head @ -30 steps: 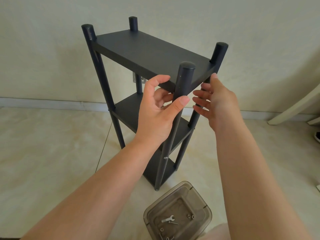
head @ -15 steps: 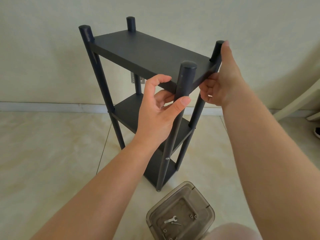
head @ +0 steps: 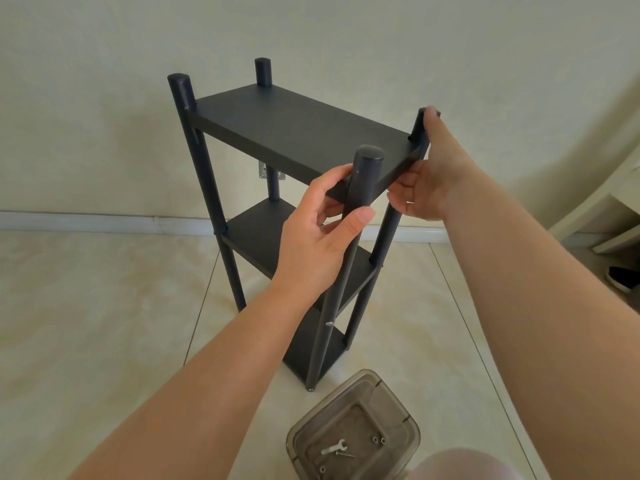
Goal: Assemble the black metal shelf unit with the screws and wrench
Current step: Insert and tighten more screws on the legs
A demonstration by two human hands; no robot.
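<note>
The black shelf unit (head: 294, 129) stands upright on the tiled floor, with three boards between four round posts. My left hand (head: 322, 233) curls round the near front post (head: 363, 178) just under the top board. My right hand (head: 429, 168) holds the near right post (head: 420, 124), thumb up along its top and fingers under the board's end. A small silver wrench (head: 334, 447) and a few screws (head: 377, 439) lie in a clear plastic box (head: 412, 441) on the floor at the bottom.
A wall with a white skirting board (head: 104, 221) runs close behind the shelf. A pale piece of furniture (head: 609, 206) stands at the right edge, with a dark shoe (head: 623, 277) beside it. My knee (head: 460, 467) shows at the bottom.
My right hand went from hovering open beside the near right post to holding it at its top. My left hand stayed on the front post. The view shifted slightly.
</note>
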